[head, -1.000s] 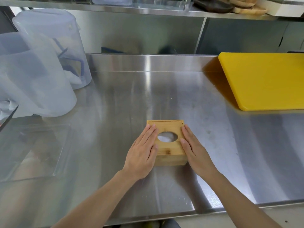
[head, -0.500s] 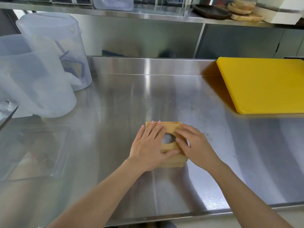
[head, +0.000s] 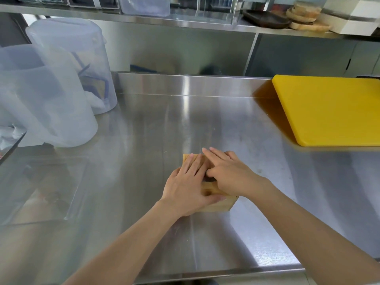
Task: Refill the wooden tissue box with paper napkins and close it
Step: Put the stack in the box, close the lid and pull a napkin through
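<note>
Wooden tissue box (head: 216, 203) sits on the steel table (head: 144, 128), near its front edge and roughly in the middle of your view, with both your hands lying on top of it. Your left hand (head: 188, 186) is spread flat, palm down, over the left part of the lid, its fingers pointing away from you and its thumb reaching across the near edge of the lid. Your right hand (head: 228, 171) lies flat over the right part, fingers stretched out towards the far left, so that they cross just above the fingertips of your left. Neither hand is closed around anything; both are open and pressing or resting on the wood. Between the two hands a small dark patch of the lid's opening shows, and what is inside it cannot be made out. Only the far left corner of the lid and the front right face of the box are uncovered.

Well apart to the right, at the back, a yellow cutting board (head: 333, 108) lies flat on the table. At the far left stand two translucent plastic containers (head: 49, 95), one behind the other, touching or nearly so. A clear flat tray (head: 41, 186) lies on the table's left side, near the front.
</note>
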{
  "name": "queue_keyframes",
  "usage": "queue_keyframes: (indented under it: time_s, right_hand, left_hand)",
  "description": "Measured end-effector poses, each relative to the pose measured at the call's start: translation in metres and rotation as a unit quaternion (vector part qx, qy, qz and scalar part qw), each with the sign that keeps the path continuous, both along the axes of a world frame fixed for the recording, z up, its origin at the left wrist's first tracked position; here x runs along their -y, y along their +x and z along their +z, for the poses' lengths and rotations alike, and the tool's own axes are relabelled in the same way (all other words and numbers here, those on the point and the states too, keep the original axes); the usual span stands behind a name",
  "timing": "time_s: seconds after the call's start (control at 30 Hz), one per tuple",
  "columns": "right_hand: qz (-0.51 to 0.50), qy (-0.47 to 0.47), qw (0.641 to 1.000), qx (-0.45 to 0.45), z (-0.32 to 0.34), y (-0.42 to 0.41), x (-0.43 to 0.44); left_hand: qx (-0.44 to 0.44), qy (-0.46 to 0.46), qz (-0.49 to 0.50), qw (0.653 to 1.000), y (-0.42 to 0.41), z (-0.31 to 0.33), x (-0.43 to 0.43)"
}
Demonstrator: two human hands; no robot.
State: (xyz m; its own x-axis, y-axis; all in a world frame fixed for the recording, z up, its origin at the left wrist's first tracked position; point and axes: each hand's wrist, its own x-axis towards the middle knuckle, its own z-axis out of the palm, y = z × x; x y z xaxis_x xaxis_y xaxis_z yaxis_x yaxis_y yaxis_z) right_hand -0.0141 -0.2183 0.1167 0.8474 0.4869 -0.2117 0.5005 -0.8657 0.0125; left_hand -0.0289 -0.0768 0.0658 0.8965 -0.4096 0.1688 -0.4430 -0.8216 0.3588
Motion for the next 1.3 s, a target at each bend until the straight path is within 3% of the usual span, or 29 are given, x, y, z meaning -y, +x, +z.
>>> queue_keyframes:
  time_s: [0.43, 0.67, 0.93, 1.17, 1.3]
  right_hand:
    - [-0.034, -0.160, 0.985, -0.056, 0.000, 0.009, -0.018]
    - [-0.046, -0.151, 0.986, -0.053, 0.000, 0.016, -0.023]
    - [-0.052, -0.052, 0.997, 0.012, 0.003, 0.010, -0.023]
    - [-0.048, -0.201, 0.977, -0.060, 0.006, 0.014, -0.027]
    - [-0.056, -0.112, 0.992, -0.025, 0.004, 0.013, -0.027]
  left_hand:
    - [-0.025, -0.007, -0.012, 1.000, 0.001, -0.001, -0.001]
    - [-0.042, -0.012, -0.013, 0.999, 0.000, 0.001, -0.001]
    - [-0.055, -0.017, 0.002, 0.998, 0.000, 0.003, 0.001]
    - [-0.043, -0.008, -0.006, 0.999, 0.000, 0.002, -0.001]
    - [-0.054, -0.021, 0.007, 0.998, 0.000, 0.001, 0.000]
